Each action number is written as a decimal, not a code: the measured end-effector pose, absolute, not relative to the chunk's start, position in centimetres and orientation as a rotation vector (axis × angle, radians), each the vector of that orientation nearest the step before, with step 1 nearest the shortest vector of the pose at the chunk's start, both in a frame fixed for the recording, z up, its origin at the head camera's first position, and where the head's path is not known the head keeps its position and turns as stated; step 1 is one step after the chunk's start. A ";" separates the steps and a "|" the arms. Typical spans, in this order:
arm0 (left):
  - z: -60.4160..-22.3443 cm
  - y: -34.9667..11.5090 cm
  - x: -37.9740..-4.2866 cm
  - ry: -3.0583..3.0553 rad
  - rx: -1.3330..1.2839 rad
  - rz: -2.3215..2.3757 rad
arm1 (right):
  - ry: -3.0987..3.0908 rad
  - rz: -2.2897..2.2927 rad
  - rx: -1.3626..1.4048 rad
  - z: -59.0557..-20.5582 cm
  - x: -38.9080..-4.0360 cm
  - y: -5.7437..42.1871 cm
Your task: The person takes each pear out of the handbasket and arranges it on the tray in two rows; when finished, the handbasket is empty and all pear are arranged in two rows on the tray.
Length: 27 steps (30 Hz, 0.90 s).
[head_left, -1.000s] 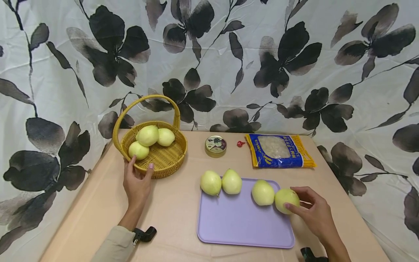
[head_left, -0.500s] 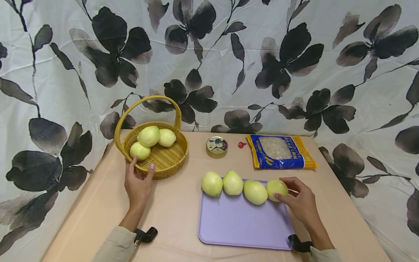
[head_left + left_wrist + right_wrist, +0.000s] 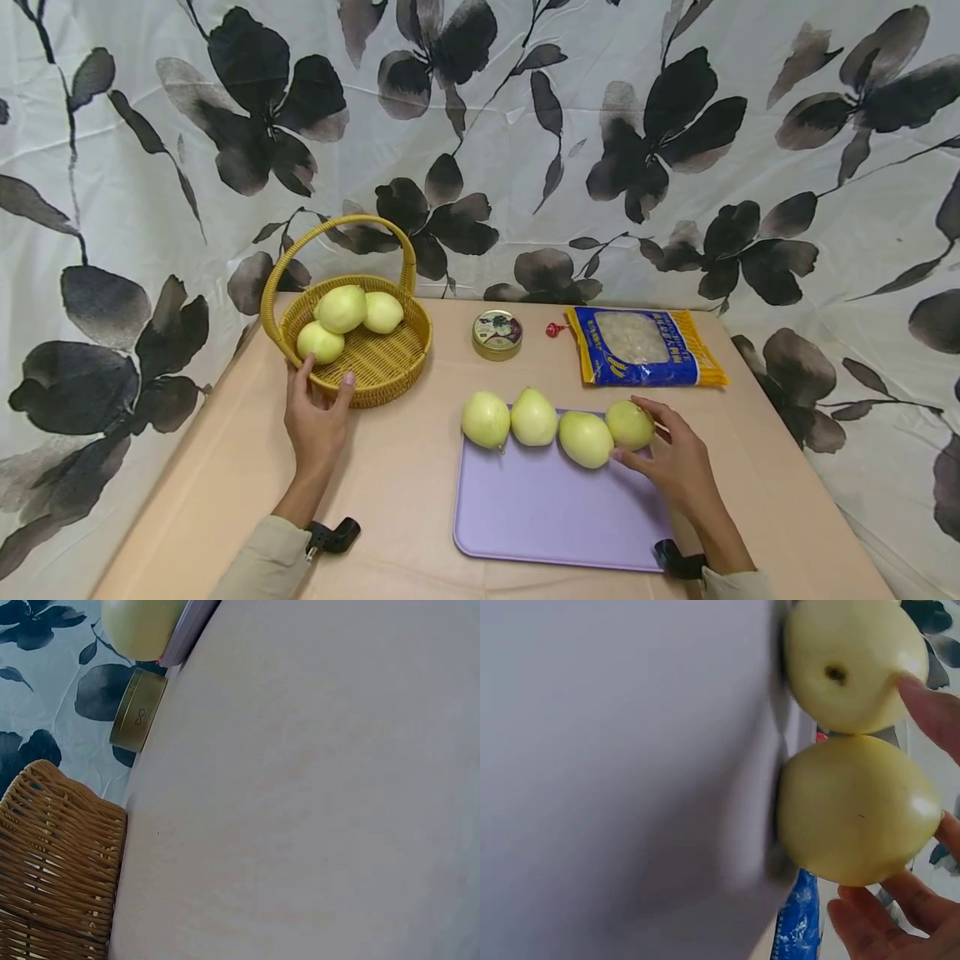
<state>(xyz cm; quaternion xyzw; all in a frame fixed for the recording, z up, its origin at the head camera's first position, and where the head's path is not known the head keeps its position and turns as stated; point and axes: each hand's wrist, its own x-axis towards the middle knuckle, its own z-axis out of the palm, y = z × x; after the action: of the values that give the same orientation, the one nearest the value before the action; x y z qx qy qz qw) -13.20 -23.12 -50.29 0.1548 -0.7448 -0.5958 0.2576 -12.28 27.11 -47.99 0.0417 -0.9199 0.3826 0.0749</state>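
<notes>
In the head view my left hand (image 3: pixel 317 425) rests against the near side of a yellow wicker basket (image 3: pixel 397 379), index finger and thumb spread at its rim. Three pale green pears (image 3: pixel 342 308) lie in the basket. My right hand (image 3: pixel 675 458) holds the rightmost pear (image 3: pixel 630 423) at the far edge of a lilac tray (image 3: pixel 555 517), fingers round its outer side. In the right wrist view the thumb (image 3: pixel 930 712) touches the neighbouring pear (image 3: pixel 847 652), and the held pear (image 3: pixel 859 810) sits against it. Two other pears (image 3: pixel 533 418) stand left in the row.
A round gold tin (image 3: pixel 497 335) stands behind the tray. Right of it lie a small red-wrapped item (image 3: pixel 553 330) and a blue and yellow packet (image 3: pixel 645 347). A floral cloth (image 3: pixel 540 150) hangs behind the table.
My right hand has moved left with the rightmost pear, and the pear beside it has shifted left too, closing up the row. The left hand and basket stay put.
</notes>
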 end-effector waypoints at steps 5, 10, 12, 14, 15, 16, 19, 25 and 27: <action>-50.3 -23.3 -13.2 -2.022 0.422 -1.608 | -2.768 1.056 0.212 -48.6 -12.5 26.3; -50.3 -23.3 -13.2 -2.027 0.436 -1.612 | -2.771 0.985 0.217 -48.7 -12.8 25.8; -50.3 -23.2 -13.2 -2.030 0.440 -1.615 | -2.781 0.966 0.207 -48.6 -12.7 25.7; -50.3 -23.2 -13.2 -2.034 0.439 -1.616 | -2.794 0.952 0.198 -48.5 -12.7 25.7; -50.3 -23.2 -13.2 -2.033 0.439 -1.617 | -2.800 0.945 0.197 -48.3 -12.6 25.7; -50.3 -23.2 -13.2 -2.035 0.438 -1.615 | -2.802 0.943 0.201 -48.1 -12.6 25.8; -50.4 -23.2 -13.2 -2.041 0.440 -1.609 | -2.793 0.936 0.220 -47.1 -12.6 25.7; -50.3 -23.2 -13.2 -2.038 0.432 -1.609 | -2.745 0.956 0.262 -44.2 -13.1 24.7; -50.3 -23.2 -13.2 -2.033 0.427 -1.613 | -2.718 0.978 0.293 -43.2 -13.4 24.0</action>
<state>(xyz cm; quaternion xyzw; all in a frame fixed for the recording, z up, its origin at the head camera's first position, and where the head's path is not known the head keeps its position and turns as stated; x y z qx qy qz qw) -13.21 -23.16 -50.26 0.1571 -0.7479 -0.5933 0.2529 -13.35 24.00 -43.23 0.1001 -0.9295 0.3345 0.1190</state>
